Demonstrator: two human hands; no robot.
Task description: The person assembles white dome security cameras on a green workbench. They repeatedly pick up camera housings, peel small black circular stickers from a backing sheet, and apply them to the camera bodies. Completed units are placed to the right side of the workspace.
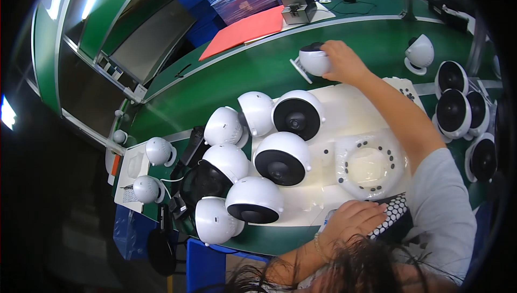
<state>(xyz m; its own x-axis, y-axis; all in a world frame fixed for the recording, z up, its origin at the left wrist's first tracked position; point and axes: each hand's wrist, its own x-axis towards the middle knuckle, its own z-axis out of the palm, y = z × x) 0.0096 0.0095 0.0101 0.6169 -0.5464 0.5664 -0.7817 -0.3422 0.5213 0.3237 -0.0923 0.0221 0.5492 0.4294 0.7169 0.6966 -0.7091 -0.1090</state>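
Note:
At the far side of the bench, my right hand (346, 62) is closed around a white round camera (314, 62). Its dark face points up and its flat base tilts out to the left. Close to my body, my left hand (353, 221) lies with fingers stretched over a black sheet of white dots (389, 216). A clear plastic-covered ring with dark dots (371, 166) lies just beyond it. Left of the ring, several white cameras with black fronts cluster, among them one camera (281, 158) and another one (297, 115). Hair hides part of my left wrist.
More cameras (453, 112) stand grouped at the right edge, and a single camera (419, 53) sits at the far right. Two cameras (158, 151) stand at the left end. A metal box (298, 10) and a red sheet (242, 30) lie behind a raised rail. Black cables (180, 204) hang near the left.

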